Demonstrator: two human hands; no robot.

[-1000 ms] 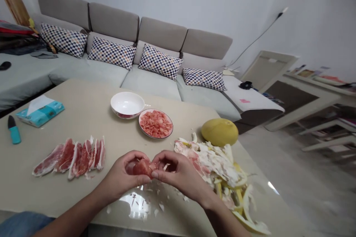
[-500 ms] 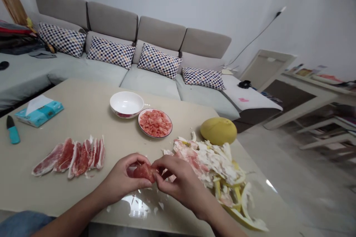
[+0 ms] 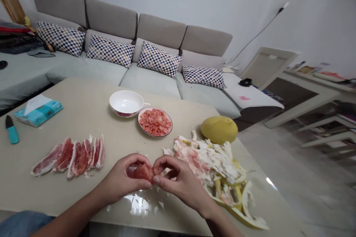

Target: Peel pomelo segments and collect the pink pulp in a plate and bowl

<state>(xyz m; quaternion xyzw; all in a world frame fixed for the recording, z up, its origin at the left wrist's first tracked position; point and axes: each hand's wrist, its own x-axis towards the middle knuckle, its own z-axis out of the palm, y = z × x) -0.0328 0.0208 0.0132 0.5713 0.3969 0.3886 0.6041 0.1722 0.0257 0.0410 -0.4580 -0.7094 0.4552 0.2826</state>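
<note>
A peeled red pomelo segment [image 3: 144, 172] lies in my left hand [image 3: 126, 174], with the fingers curled over it and the thumb along its near side. My right hand [image 3: 176, 179] pinches the segment's right end between thumb and forefinger. To the left, several pomelo segments [image 3: 83, 157] still in their white skin lie in a row on the table. Beyond my hands, a dark-rimmed plate [image 3: 141, 127] holds loose red pomelo flesh [image 3: 155, 121]. A heap of white skins and yellow peel [image 3: 219, 163] spreads just right of my right hand.
A whole yellow pomelo [image 3: 219, 129] sits behind the peel heap. Next to the plate stands a white bowl [image 3: 126, 103]. A teal-handled knife [image 3: 12, 131] and a tissue pack [image 3: 40, 113] are at the far left. Behind the table [image 3: 83, 118] runs a long sofa [image 3: 150, 81].
My right hand's fingers have shifted slightly at the segment's right end, drawing closer together. My left hand keeps its hold. The view has tilted a little.
</note>
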